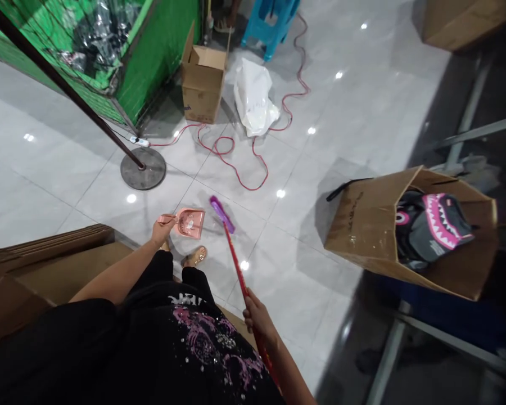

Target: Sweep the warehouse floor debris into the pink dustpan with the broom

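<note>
My left hand is closed around the handle of a pink dustpan, which has some small bits in its pan. In my right hand is the red stick of a broom, with the fingers wrapped round it. The broom's purple head is at floor level, just right of the dustpan's open edge and apart from it. Below the dustpan, my sandalled foot stands on the glossy tiles.
A cardboard box of dark and pink caps stands at right. Ahead are a round metal pole base, a red cable, a white bag, an open carton, a green bin and a blue stool. Flattened cardboard lies left.
</note>
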{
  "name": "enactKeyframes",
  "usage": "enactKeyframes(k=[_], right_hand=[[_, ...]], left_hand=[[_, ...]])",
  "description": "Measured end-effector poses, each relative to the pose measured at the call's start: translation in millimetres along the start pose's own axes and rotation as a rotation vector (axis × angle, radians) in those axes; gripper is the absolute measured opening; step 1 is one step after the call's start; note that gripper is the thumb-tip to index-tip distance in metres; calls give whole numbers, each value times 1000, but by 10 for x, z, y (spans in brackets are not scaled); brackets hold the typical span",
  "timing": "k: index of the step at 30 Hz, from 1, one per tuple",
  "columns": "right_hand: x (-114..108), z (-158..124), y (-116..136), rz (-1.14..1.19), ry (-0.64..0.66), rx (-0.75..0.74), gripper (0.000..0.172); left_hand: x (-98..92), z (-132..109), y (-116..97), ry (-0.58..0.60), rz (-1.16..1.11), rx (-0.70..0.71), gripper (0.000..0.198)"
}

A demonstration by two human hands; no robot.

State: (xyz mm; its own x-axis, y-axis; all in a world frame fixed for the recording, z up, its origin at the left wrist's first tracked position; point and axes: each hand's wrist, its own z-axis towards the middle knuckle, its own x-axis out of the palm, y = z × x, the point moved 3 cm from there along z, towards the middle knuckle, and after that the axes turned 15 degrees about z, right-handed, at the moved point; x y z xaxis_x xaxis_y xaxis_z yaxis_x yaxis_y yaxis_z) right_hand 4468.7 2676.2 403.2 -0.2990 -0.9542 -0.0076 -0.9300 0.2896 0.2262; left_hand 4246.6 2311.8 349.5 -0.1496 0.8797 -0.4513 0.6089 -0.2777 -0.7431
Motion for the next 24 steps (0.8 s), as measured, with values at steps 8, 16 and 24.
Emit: enactKeyframes(k=[8,16,24], right_hand=[[976,735,1058,-144,-159,-172,47],[2662,280,443,-187,63,19,45],[1873,-261,636,-4,-10,2,56]], left_hand=[[-1060,415,216,-135,-60,-52,59],[-1542,1265,214,-156,-120,-109,53],[-2000,1281,342,-104,-198,-159,54]])
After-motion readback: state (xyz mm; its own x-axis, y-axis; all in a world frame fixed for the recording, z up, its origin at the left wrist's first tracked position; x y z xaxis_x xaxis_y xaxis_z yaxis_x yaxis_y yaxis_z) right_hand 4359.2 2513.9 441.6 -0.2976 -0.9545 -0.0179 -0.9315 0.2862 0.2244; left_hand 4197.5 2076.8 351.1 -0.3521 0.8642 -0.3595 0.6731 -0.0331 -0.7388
